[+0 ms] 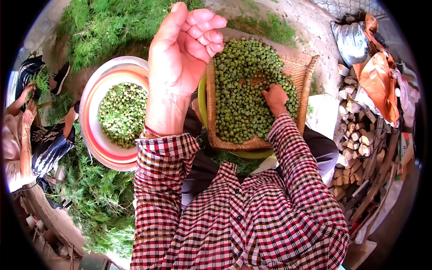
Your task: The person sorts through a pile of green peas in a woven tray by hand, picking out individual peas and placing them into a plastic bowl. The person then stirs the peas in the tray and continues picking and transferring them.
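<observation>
My left hand [182,54] is raised in front of the camera, palm showing. Its thumb stands apart, the fingers bend loosely, and nothing shows in it. My right hand [275,98] rests on small green seed cones [245,103] in a shallow woven basket [308,67]. The right fingers are curled together, and anything between them is hidden. Near that hand, a patch of woven bottom shows through the cones. The basket sits over a yellow-green basin [202,101] between the knees. Left of it stands a pale, orange-banded basin [87,114] holding more cones [120,112], paler and mixed with leaf bits.
Cut green branches [105,27] lie at the back, with more branches [96,198] at lower left. Another person [24,126] sits at far left, a sprig by their hands. On the right are stacked firewood [355,139], an orange bag [380,83] and a silvery sack [351,42].
</observation>
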Tool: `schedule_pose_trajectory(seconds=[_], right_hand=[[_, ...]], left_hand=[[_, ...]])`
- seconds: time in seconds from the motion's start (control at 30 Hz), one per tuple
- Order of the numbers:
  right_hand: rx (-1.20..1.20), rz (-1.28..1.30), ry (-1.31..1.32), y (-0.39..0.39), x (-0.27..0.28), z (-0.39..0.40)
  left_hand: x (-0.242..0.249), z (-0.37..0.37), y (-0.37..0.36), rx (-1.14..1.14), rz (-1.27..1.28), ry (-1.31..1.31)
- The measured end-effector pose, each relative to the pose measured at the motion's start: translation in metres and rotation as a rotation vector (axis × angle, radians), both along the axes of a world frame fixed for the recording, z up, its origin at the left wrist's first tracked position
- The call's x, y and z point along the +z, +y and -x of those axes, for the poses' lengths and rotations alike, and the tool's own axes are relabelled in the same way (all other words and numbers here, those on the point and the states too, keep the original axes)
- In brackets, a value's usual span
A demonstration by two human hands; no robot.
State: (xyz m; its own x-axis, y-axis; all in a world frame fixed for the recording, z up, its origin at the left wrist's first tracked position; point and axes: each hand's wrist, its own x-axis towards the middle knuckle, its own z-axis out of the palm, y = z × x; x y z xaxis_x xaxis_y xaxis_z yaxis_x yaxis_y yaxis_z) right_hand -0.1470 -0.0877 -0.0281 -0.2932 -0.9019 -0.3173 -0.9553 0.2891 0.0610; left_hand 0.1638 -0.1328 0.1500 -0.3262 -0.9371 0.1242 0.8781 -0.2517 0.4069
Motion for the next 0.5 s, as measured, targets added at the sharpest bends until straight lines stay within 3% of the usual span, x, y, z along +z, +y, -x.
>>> schedule_pose_trajectory(seconds=[0.17, 0.23, 0.33, 0.37, 0.5], right_hand=[[-0.114, -0.141, -0.083, 0.001, -0.008, 0.001], [0.019, 0.169, -0.108, 0.014, -0.038, 0.012], [0.173, 0.381, -0.124, 0.019, -0.044, 0.013], [0.202, 0.281, -0.074, 0.014, -0.046, 0.013], [0.276, 0.306, -0.046, 0.009, -0.059, 0.017]], left_hand=[[0.001, 0.002, 0.000, -0.006, -0.001, -0.006], [0.000, 0.002, 0.000, -0.005, -0.007, -0.008], [0.001, 0.002, 0.001, 0.000, -0.006, -0.032], [0.000, 0.003, 0.001, -0.004, -0.005, -0.033], [-0.001, 0.004, -0.001, -0.009, 0.012, -0.028]])
